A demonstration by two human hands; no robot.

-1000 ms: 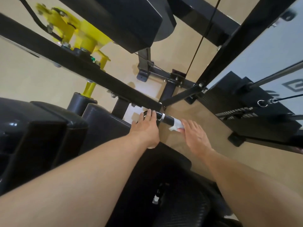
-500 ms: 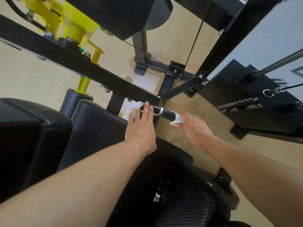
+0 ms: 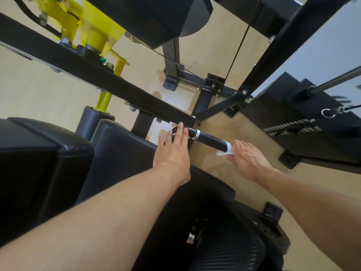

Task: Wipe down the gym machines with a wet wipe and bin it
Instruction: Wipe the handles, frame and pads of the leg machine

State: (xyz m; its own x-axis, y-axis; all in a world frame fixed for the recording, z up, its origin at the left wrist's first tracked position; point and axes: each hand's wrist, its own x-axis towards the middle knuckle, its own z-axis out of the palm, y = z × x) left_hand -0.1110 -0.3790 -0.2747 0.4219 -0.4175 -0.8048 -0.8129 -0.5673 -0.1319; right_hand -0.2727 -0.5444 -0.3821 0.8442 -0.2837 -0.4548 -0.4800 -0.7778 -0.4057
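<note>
A black handle grip (image 3: 210, 139) with a silver ring sticks out to the right from the machine's black frame (image 3: 101, 81). My right hand (image 3: 247, 160) holds a white wet wipe (image 3: 226, 150) wrapped around the grip's outer end. My left hand (image 3: 173, 151) lies flat with fingers stretched over the inner end of the handle, by the silver ring, and holds nothing.
Black padded cushions (image 3: 117, 153) fill the left and lower part of the view. A yellow pivot bracket (image 3: 97, 38) sits upper left. The weight stack (image 3: 304, 122) with its cable stands on the right. Beige floor (image 3: 224, 49) shows between the frame bars.
My right hand has slid the wipe outward to the end of the grip. My left hand has gone from curled over the handle to lying flat on it.
</note>
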